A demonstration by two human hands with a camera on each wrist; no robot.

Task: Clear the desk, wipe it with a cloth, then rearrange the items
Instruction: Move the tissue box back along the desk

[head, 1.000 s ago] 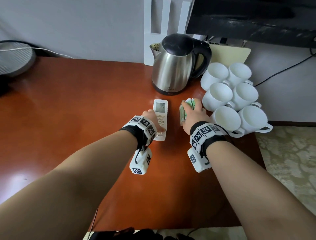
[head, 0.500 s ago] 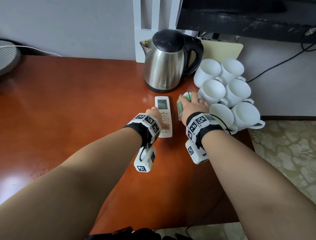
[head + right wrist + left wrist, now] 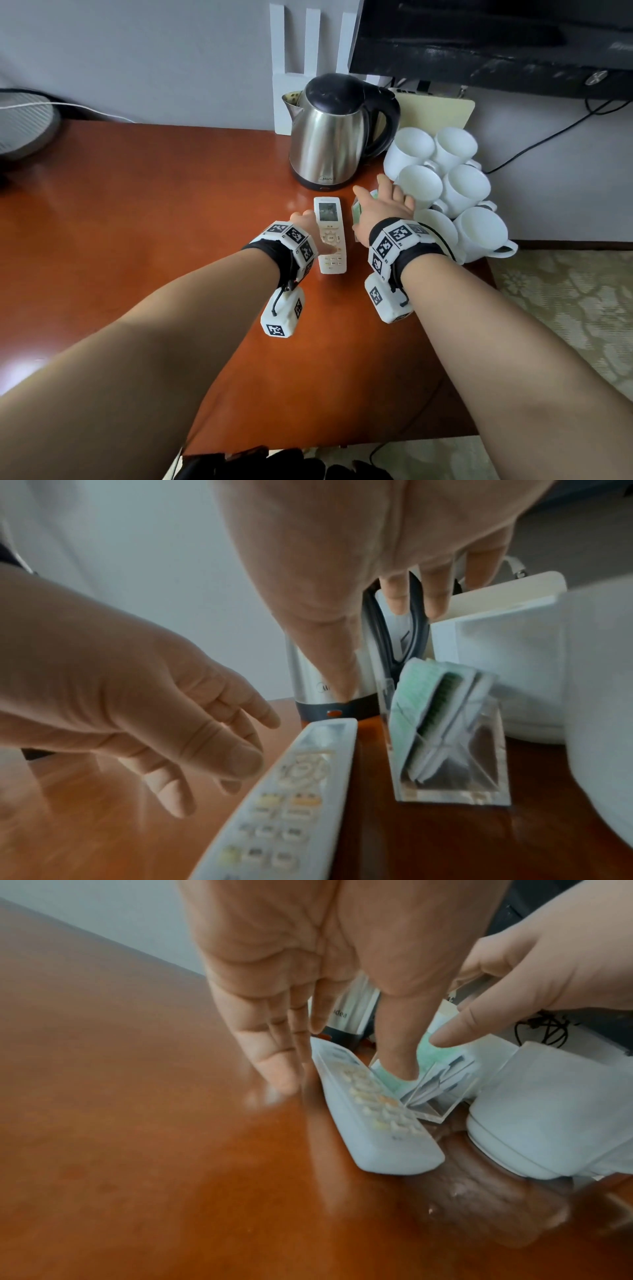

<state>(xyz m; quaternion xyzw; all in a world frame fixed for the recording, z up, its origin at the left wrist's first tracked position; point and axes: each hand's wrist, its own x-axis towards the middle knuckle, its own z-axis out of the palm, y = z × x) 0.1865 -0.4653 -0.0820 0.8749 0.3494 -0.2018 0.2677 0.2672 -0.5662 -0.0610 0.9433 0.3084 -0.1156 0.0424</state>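
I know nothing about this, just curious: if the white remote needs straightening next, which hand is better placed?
Left, I'd say. The left hand sits right beside the remote, thumb by its buttons. The right hand is open over the clear packet holder, on the remote's far side, by the cups.

The right hand (image 3: pixel 383 205) is opening, its fingers lifting off the clear packet holder (image 3: pixel 448 739) it was gripping; the left hand (image 3: pixel 308 222) is loosening beside the remote (image 3: pixel 329 233).
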